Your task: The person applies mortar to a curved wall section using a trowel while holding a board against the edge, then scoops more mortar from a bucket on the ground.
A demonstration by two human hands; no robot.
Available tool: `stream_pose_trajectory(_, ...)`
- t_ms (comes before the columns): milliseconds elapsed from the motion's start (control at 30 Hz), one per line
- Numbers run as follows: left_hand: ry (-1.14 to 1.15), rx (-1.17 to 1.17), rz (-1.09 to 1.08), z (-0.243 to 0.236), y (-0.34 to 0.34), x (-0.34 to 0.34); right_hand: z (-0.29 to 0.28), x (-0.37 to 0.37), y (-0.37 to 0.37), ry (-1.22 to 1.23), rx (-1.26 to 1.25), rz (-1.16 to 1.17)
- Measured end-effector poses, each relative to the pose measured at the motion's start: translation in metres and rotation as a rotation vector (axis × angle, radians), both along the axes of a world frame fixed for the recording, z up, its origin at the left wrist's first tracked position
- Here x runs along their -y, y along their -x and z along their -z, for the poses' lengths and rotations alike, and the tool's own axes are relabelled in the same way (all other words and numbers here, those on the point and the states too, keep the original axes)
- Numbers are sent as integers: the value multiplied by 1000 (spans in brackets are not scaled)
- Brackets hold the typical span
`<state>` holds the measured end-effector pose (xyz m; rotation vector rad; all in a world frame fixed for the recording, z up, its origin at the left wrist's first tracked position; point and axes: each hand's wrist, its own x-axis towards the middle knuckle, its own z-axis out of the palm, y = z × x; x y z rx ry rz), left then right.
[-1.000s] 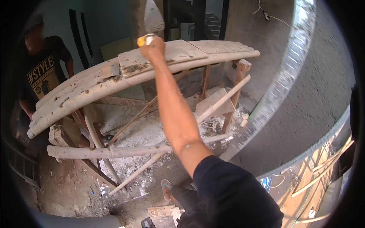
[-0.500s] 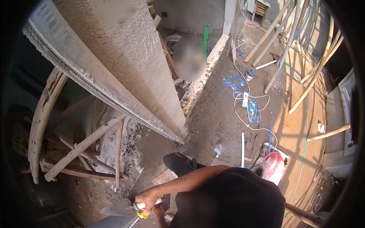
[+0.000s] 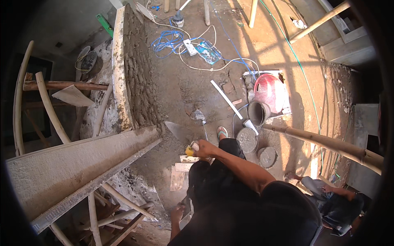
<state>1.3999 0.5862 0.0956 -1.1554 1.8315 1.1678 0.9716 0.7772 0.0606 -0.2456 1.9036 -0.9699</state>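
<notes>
My right hand is closed round a pointed trowel, its grey blade just above the muddy ground at the wall's foot. A small yellow piece shows at that hand's fingers; what it is I cannot tell. Low in the picture, my left hand has its fingers curled, with a pale flat thing beside it that my body partly hides. To the left juts a plastered wall end, and a metal straightedge lies along its edge. Pale blocks lie by my knee.
Mortar fills a bucket and a smaller pail on my right. Beyond stand a tilted dark bucket and a red tub. Cables and a power strip lie ahead. A bamboo pole juts in; another person crouches behind it.
My view has swung, bringing the buckets and another person into sight. My right hand has carried the trowel forward to the ground by the wall, and my hands, close together before, are now apart.
</notes>
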Motion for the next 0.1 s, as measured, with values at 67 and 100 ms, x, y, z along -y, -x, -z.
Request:
stream_pose_trajectory(67,66,48,94,1,26,16,-54,-38,44,-164,-76,31)
stream_pose_trajectory(100,99,18,103,3,47,20,-54,-54,49,-176,-72,55)
